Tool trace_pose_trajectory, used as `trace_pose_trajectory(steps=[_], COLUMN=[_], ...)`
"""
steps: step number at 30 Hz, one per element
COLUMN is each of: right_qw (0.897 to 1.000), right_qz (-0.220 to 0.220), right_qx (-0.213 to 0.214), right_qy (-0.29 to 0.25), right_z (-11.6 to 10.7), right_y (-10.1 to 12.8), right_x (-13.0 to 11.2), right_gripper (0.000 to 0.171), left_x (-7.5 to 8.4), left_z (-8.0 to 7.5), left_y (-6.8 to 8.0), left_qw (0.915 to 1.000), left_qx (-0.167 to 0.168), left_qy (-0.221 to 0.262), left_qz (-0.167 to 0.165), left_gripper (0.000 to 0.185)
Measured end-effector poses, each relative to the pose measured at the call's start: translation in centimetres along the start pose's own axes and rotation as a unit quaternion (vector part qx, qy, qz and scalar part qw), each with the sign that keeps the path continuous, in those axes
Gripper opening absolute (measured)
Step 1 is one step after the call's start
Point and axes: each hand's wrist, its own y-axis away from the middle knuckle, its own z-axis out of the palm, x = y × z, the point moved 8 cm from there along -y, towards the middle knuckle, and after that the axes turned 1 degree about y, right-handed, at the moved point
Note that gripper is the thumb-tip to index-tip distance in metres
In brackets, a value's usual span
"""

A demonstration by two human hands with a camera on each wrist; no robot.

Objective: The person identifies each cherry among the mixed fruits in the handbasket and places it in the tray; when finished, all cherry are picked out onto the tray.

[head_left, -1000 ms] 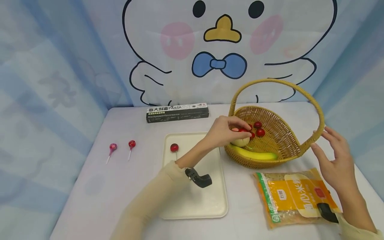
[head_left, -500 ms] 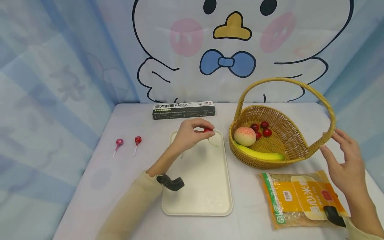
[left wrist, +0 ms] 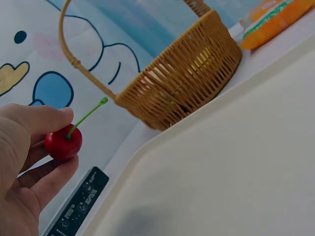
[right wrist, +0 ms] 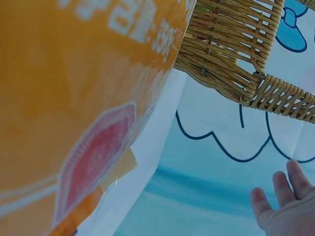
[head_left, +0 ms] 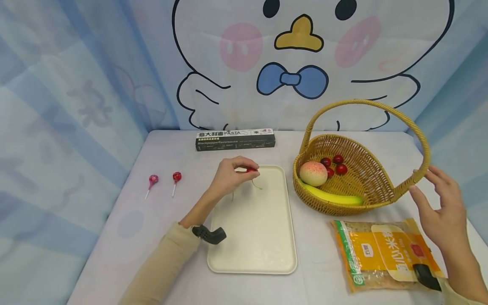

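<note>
Over the far end of the cream tray (head_left: 255, 237), my left hand (head_left: 228, 176) pinches a red cherry (left wrist: 64, 142) between thumb and fingers. The cherry's green stem points away from the palm in the left wrist view. Another stem (head_left: 233, 195) shows below the hand; its fruit is hidden behind the hand. My right hand (head_left: 444, 212) is beside the handle of the wicker basket (head_left: 366, 169), fingers spread and holding nothing; the right wrist view shows them apart from the handle. Inside the basket lie a peach (head_left: 313, 173), a banana (head_left: 335, 198) and several cherries (head_left: 341, 169).
A black pasta box (head_left: 235, 142) lies behind the tray. Two lollipops, one pink (head_left: 153, 180) and one red (head_left: 177, 177), are to its left. An orange bag of rice noodles (head_left: 385, 254) lies in front of the basket, near my right forearm. A curtain hangs behind the table.
My left hand has come out of the basket with a cherry and moved left over the tray. The right hand keeps its place by the handle. The head view has shifted slightly.
</note>
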Motion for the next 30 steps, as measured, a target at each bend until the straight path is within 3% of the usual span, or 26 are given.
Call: trace_pose_trajectory(steps=[30], right_qw=[1.000], right_qz=[0.028], right_qx=[-0.004], right_qy=[0.010], right_z=[0.2], right_y=[0.0], right_x=[0.0], right_gripper=[0.049], left_x=[-2.8], left_z=[0.5], left_y=[-0.3], left_qw=[0.9976], left_qx=[-0.002], left_qy=[-0.054], left_qz=[-0.043], left_gripper=[0.021])
